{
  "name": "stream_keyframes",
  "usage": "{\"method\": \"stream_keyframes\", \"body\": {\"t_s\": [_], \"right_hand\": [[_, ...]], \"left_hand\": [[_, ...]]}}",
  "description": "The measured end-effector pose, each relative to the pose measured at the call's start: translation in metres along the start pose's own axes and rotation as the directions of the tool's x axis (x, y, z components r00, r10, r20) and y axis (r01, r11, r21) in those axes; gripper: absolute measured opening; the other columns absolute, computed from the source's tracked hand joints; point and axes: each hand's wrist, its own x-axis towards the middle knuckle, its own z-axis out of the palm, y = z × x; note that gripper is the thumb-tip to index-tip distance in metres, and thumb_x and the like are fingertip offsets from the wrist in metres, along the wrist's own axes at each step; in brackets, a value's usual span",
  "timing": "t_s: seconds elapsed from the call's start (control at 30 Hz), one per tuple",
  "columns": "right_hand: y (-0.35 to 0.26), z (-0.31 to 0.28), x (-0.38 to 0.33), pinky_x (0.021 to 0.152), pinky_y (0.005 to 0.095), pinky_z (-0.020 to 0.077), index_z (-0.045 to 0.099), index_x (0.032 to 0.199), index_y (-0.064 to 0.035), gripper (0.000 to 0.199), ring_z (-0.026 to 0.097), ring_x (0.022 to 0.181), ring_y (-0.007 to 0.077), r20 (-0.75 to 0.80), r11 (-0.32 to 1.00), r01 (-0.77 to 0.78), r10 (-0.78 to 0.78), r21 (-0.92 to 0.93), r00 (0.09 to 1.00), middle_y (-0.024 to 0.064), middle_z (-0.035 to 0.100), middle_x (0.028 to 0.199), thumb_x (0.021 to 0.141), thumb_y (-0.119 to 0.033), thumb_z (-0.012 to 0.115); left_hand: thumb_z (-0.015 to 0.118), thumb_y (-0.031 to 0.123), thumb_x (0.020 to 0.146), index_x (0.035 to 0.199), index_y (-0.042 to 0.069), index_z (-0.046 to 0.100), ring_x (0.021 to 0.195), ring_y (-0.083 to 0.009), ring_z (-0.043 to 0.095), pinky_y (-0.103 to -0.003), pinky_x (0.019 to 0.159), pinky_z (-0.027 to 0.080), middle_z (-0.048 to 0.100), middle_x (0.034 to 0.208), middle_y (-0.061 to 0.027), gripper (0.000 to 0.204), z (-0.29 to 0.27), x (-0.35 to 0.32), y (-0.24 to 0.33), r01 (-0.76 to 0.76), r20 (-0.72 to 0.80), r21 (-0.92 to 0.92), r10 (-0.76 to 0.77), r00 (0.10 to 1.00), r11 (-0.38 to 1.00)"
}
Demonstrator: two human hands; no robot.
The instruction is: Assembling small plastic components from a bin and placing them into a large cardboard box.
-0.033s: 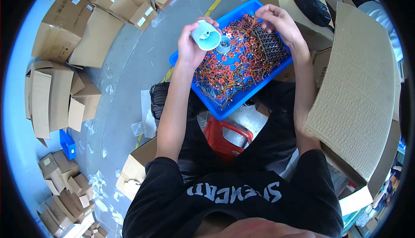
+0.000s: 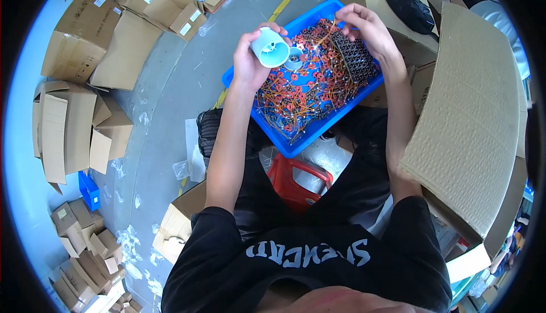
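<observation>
My left hand (image 2: 248, 65) is wrapped round a pale blue plastic cup (image 2: 272, 56), tilted so its mouth faces me, with a small dark and white part inside. Just right of it, a smaller pale blue ring-shaped piece (image 2: 294, 66) sits over the blue tray (image 2: 291, 150). Tangled orange wires with small red round parts (image 2: 307, 97) fill the tray. Above its far right side, my right hand (image 2: 372, 34) pinches what looks like a thin orange wire (image 2: 334, 23) between thumb and fingers. Beneath that hand lies a dark block of gridded parts (image 2: 355, 57).
The tray rests across my thighs, above a red plastic stool (image 2: 296, 185). A large cardboard flap (image 2: 463, 119) rises close by my right arm. A black pouch (image 2: 409, 8) lies on a carton behind it. Cartons (image 2: 79, 34) and plastic scraps line the left floor.
Both hands stay almost where they were. A strand of orange wire now shows more clearly below my right fingertips, slightly blurred.
</observation>
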Motion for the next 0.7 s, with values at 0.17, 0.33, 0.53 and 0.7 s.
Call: {"method": "stream_keyframes", "body": {"t_s": [0.17, 0.33, 0.53, 0.7], "right_hand": [[0.002, 0.007, 0.004, 0.055, 0.0193, 0.0407, 0.059, 0.102, -0.0014, 0.018, 0.052, 0.065, 0.0057, 0.006, 0.945, 0.069, -0.075, 0.319, 0.997, 0.0020, 0.060, 0.082, 0.089, -0.015, 0.055], [-0.037, 0.063, -0.025, 0.062, 0.0227, 0.0463, 0.058, 0.105, 0.0010, 0.019, 0.057, 0.070, 0.0103, -0.076, 0.916, 0.360, -0.352, 0.177, 0.933, 0.0051, 0.062, 0.086, 0.087, -0.005, 0.055], [-0.060, 0.106, -0.048, 0.063, 0.0238, 0.0511, 0.062, 0.101, -0.0004, 0.028, 0.064, 0.076, 0.0161, 0.056, 0.455, 0.831, -0.867, -0.320, 0.496, 0.0089, 0.063, 0.083, 0.074, 0.003, 0.066], [-0.049, 0.121, -0.048, 0.063, 0.0269, 0.0525, 0.065, 0.098, -0.0030, 0.030, 0.064, 0.074, 0.0201, 0.113, 0.395, 0.818, -0.871, -0.418, 0.479, 0.0107, 0.062, 0.088, 0.069, 0.003, 0.069]], "left_hand": [[0.041, 0.035, 0.086, 0.097, 0.000, 0.056, 0.089, -0.0284, 0.059, -0.038, 0.064, 0.050, 0.059, 0.096, -0.0153, 0.040, 0.008, -0.001, 0.000, 0.039, 0.024, -0.064, -0.037, 0.999, 0.997], [0.039, 0.035, 0.088, 0.101, 0.000, 0.056, 0.087, -0.0278, 0.059, -0.038, 0.061, 0.048, 0.059, 0.096, -0.0146, 0.041, -0.002, -0.001, 0.003, -0.011, -0.056, -0.244, -0.002, 0.998, 0.970], [0.038, 0.035, 0.089, 0.107, 0.002, 0.056, 0.090, -0.0255, 0.058, -0.038, 0.070, 0.048, 0.060, 0.099, -0.0127, 0.041, 0.002, -0.002, 0.006, -0.145, -0.251, -0.263, 0.077, 0.965, 0.954], [0.040, 0.035, 0.089, 0.109, 0.003, 0.056, 0.094, -0.0248, 0.057, -0.038, 0.079, 0.046, 0.060, 0.101, -0.0118, 0.040, 0.011, -0.004, 0.009, -0.227, -0.333, -0.270, 0.130, 0.934, 0.936]]}}
